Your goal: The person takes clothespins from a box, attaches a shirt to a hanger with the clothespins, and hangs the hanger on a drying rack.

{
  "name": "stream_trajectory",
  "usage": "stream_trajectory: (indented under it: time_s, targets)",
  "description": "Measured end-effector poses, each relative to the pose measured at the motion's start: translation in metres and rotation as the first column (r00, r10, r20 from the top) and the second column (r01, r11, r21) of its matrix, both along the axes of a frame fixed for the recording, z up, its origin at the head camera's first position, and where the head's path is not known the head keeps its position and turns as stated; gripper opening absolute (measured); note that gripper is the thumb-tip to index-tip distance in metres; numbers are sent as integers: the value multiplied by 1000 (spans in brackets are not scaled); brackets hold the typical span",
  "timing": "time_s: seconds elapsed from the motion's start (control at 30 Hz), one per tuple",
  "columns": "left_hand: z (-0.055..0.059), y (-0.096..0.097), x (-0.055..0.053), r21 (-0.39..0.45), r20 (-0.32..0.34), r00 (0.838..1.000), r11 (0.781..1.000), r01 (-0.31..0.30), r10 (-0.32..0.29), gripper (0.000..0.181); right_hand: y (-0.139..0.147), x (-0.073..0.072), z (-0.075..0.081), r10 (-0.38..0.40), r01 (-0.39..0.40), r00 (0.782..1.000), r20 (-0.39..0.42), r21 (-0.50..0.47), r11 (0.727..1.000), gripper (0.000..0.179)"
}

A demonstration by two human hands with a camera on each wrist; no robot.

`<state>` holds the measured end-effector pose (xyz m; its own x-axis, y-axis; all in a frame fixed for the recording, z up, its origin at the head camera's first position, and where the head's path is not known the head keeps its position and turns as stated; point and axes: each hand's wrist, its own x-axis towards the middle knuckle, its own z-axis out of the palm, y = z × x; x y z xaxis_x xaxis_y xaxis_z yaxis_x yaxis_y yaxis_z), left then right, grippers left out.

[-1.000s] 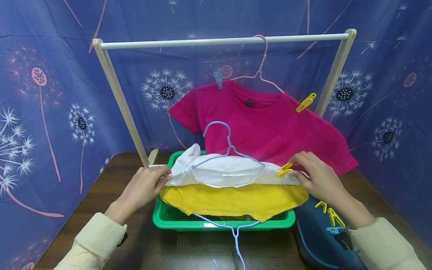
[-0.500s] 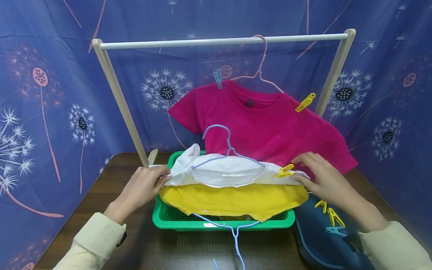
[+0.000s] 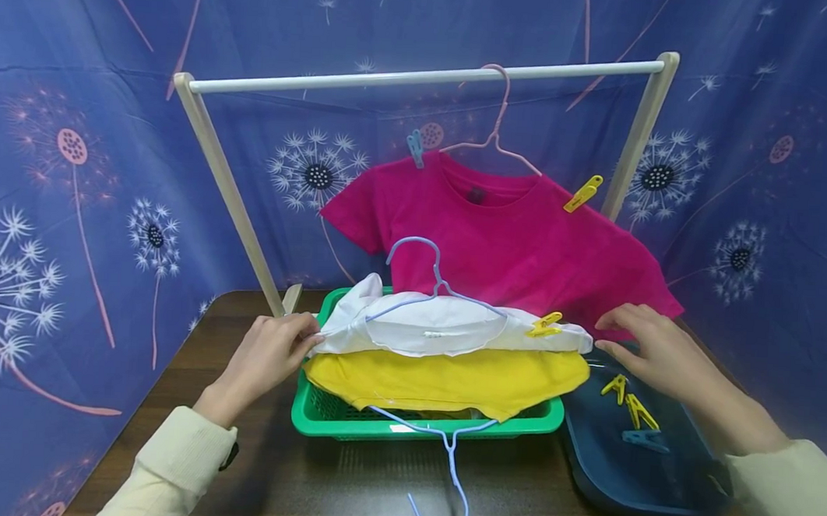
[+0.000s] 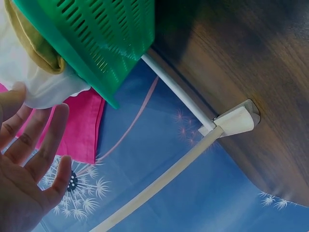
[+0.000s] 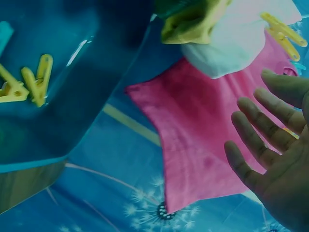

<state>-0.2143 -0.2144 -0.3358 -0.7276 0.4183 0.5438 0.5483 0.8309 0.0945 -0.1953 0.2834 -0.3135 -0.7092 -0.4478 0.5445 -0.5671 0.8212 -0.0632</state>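
A white T-shirt [image 3: 451, 342] with a light purple hanger [image 3: 439, 283] at its neck lies over a yellow T-shirt [image 3: 442, 380] on a green basket [image 3: 425, 430]. My left hand [image 3: 268, 359] pinches the end of the white shirt's left sleeve between thumb and fingers. A yellow clothespin [image 3: 545, 325] is clipped near the white shirt's right shoulder. Just right of that sleeve, my right hand [image 3: 667, 365] holds nothing; its fingers are spread in the right wrist view.
Behind, a pink T-shirt [image 3: 499, 231] hangs on a pink hanger from the rack's white rod [image 3: 395, 78], with blue and yellow clothespins at its shoulders. A dark blue tray [image 3: 626, 479] at right holds several clothespins. The yellow shirt's hanger hook [image 3: 462, 510] juts over the table [image 3: 345, 488].
My right hand has let go of the white shirt's right sleeve and moved right, off the clothespin area. The left hand keeps its pinch on the other sleeve.
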Motion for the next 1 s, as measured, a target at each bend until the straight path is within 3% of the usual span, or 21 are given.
stream_trajectory:
  time_s: [0.17, 0.4, 0.57, 0.87, 1.0]
  targets:
    - [0, -2, 0, -10, -25, 1000, 1000, -12, 12, 13, 9, -1, -11, -16, 15, 1000, 17, 56, 998, 28]
    - [0, -3, 0, -14, -18, 999, 999, -32, 32, 13, 21, -9, -31, -92, 69, 982, 166, 144, 987, 22]
    - [-1, -3, 1, -14, -12, 999, 999, -32, 32, 13, 24, -15, -43, -127, 82, 968, 218, 204, 976, 24]
    - [0, -3, 1, -22, -13, 999, 999, -33, 33, 13, 20, -18, -58, -230, 123, 928, 293, 340, 932, 46]
    - [0, -3, 2, -28, -19, 999, 999, -33, 32, 13, 19, -19, -63, -236, 111, 926, 295, 384, 917, 51]
